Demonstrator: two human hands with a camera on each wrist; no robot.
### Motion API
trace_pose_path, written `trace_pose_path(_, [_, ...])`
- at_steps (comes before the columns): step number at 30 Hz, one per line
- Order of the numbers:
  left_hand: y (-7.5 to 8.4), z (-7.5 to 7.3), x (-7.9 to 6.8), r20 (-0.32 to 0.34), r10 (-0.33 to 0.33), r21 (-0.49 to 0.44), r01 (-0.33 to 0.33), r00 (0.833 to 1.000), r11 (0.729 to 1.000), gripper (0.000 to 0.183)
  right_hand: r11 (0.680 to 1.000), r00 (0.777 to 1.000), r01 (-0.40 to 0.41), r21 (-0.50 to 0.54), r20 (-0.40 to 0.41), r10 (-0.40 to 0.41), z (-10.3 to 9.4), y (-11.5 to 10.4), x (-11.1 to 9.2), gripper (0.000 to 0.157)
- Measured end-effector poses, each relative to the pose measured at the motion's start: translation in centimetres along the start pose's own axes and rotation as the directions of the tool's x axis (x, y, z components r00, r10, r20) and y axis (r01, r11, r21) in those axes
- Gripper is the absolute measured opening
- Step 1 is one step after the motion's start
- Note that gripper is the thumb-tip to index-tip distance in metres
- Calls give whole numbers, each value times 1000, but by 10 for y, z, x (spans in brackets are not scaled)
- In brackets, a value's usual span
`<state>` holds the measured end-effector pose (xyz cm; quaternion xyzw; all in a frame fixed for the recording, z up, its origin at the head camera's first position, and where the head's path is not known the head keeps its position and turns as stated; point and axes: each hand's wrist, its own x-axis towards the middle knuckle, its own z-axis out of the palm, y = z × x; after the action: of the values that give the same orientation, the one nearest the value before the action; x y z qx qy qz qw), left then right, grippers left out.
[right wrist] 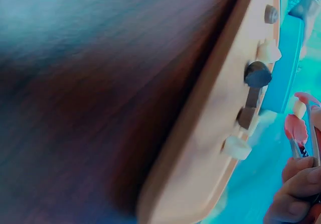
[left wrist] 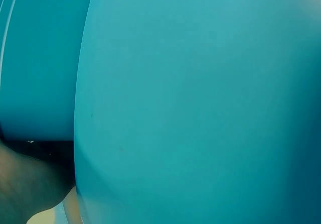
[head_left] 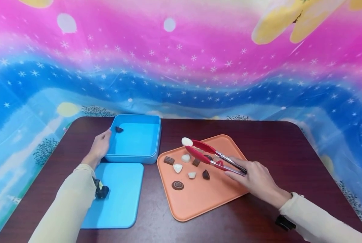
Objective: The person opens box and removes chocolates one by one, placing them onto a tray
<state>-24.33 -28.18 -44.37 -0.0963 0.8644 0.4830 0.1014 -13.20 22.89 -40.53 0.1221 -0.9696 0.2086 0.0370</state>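
My right hand (head_left: 261,180) holds a pair of red-tipped metal tongs (head_left: 218,158), raised over the orange tray (head_left: 196,206). A white oval chocolate (head_left: 186,141) is between the tongs' tips, also seen as a pale piece (right wrist: 299,108) in the right wrist view. At the left wall of an uncovered blue box (head_left: 135,138), my left hand (head_left: 99,146) grips the side, with part of its fingers hidden. Inside the box, a dark chocolate (head_left: 119,129) lies near that same wall. The tray bears several chocolates, among them a brown swirl disc (head_left: 178,185) and a white triangular one (head_left: 177,168).
A flat blue lid (head_left: 120,195) lies in front of the box, partly under my left sleeve (head_left: 68,199). All of it stands on a dark brown table (head_left: 156,209). Behind the table hangs a patterned pink and blue cloth (head_left: 175,77).
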Motion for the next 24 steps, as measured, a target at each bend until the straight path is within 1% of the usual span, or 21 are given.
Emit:
trace_pose_path(7, [-2,0,1,-5,10,-5,-10,1000,1000,63,999,999,-43,-20,-15,43,-3,13,-10,59])
trace_pose_path(15, [-4,1,1,33,-10,-13,10,999,1000,63,997,997,-77,-23,-3,77,-6,26,-19,64])
trace_pose_path(20, [-4,0,-1,20,-1,-14,2,1000,1000,63,997,997,-78,-28,-28,77,-10,33,-23,64])
trace_pose_path(24, [-2,0,-1,17,4,-13,-4,1000,1000,62,996,996,-79,-49,-53,77,-14,40,-31,62])
